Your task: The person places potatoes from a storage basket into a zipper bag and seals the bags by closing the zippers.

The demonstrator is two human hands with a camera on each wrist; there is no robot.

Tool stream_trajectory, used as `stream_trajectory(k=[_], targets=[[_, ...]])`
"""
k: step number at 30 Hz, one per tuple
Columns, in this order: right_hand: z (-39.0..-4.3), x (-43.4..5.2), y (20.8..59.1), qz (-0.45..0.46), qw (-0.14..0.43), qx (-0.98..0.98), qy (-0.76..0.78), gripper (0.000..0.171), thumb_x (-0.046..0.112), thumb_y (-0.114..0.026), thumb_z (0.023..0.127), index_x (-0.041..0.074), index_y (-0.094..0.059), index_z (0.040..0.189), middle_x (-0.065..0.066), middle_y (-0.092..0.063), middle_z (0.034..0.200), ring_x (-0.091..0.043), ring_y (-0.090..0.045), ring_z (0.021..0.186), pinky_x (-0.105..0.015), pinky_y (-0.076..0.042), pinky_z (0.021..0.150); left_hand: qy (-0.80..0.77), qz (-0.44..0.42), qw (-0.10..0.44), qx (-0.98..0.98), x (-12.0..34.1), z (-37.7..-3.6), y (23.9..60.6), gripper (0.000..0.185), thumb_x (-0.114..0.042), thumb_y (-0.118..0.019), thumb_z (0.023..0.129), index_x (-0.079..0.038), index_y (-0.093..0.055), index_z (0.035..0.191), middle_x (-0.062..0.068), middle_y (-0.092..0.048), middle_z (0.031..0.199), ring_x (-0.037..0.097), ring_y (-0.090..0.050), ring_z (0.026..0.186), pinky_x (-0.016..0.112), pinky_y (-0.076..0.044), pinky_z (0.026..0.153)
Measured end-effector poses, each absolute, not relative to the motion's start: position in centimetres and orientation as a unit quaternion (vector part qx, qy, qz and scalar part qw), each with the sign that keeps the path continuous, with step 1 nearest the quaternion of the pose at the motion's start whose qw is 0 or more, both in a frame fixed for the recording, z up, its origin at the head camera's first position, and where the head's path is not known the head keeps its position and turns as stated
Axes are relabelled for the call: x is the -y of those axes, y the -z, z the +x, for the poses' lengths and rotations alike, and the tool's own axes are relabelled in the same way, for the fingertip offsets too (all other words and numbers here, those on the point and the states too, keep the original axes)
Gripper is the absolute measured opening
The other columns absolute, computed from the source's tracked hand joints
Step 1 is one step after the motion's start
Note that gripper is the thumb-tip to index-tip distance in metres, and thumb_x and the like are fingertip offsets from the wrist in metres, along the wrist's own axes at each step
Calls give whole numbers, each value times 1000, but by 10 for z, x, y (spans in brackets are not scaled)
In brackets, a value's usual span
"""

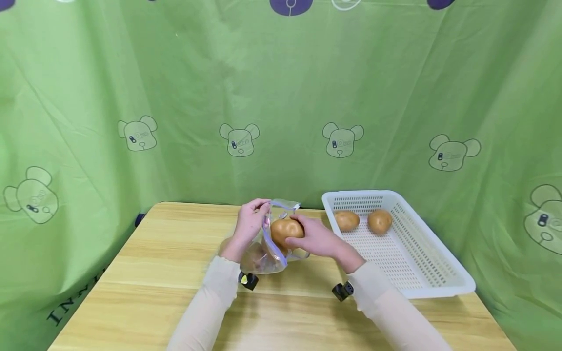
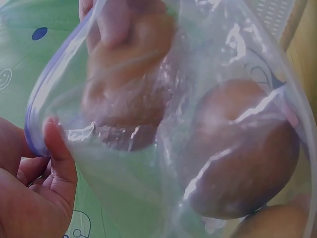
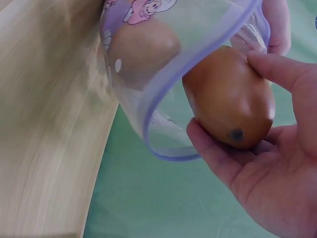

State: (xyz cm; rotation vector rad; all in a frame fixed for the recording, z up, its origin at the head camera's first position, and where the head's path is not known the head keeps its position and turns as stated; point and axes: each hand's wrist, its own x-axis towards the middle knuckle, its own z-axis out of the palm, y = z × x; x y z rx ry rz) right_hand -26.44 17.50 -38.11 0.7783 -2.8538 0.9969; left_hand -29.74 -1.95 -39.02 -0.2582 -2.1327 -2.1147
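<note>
My left hand (image 1: 249, 222) pinches the purple-edged rim of a clear zip bag (image 2: 133, 183) between thumb and fingers. The bag has printed cartoon figures and its mouth gapes toward the right. My right hand (image 1: 318, 236) grips a smooth brown potato (image 3: 230, 99) at that mouth, fingers and thumb curled round it. A small dark spot shows on its end in the right wrist view. Through the film in the left wrist view, another potato (image 2: 242, 153) sits inside the bag, with part of one more (image 2: 277, 223) at the lower edge.
A white perforated plastic basket (image 1: 439, 243) stands at the right of the wooden table (image 1: 145, 273). Two potatoes lie at its far end, one on the left (image 1: 347, 221) and one beside it (image 1: 379, 221). A green printed curtain (image 1: 281, 87) hangs behind the table.
</note>
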Motion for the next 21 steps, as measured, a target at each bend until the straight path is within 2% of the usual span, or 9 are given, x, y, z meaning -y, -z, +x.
stream_trajectory(k=[6,15,21], targets=[[-269,-172,389,242,39,917,-314,60,34,-70,85,0,-50,130,-13,-64,109,-20,-63,89,-34,-54,76,694,-86,64,712,17,-297,390,23,-6,-54,94,1,-64,113,10,-59,84,8,-52,53,17,-47,46],[-275,-173,402,231,95,919,-304,61,36,-70,85,7,-51,135,-14,-63,115,-23,-63,90,-34,-54,74,692,-83,54,715,14,-295,388,23,-7,-54,95,0,-64,114,15,-61,89,9,-53,54,18,-49,47],[-275,-168,405,235,65,904,-351,63,29,-70,86,2,-47,137,-16,-63,111,-20,-63,86,-31,-55,71,696,-83,50,711,11,-295,389,24,-7,-54,95,1,-64,115,15,-60,89,8,-54,54,18,-50,48]])
